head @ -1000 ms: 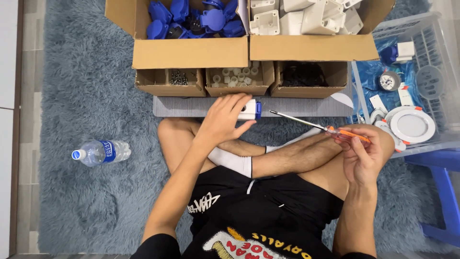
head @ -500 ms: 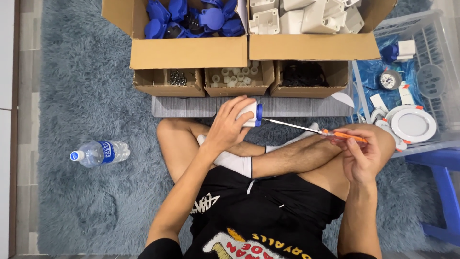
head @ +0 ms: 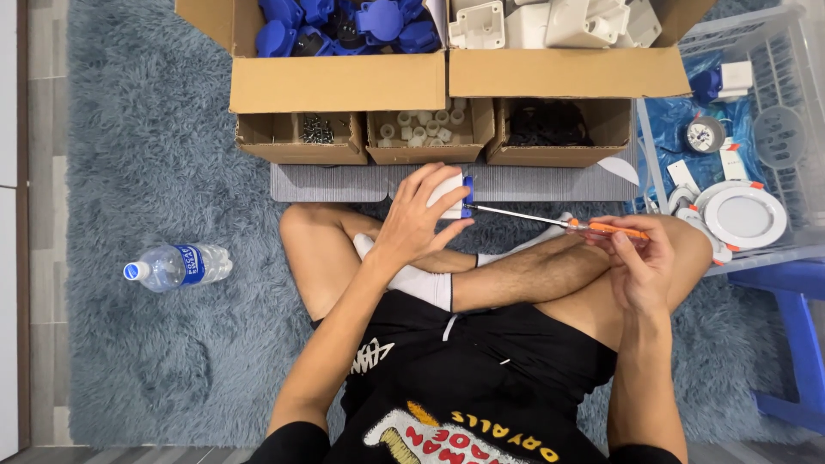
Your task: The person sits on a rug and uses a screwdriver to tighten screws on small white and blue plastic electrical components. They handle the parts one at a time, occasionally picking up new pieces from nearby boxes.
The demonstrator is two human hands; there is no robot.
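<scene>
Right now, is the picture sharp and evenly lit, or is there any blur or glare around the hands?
Head view: even, soft light, only faint shadows under the legs; left hand on the white and blue part and right hand on the orange-handled screwdriver are sharp; no glare; straight edges bow slightly near the corners.
</scene>
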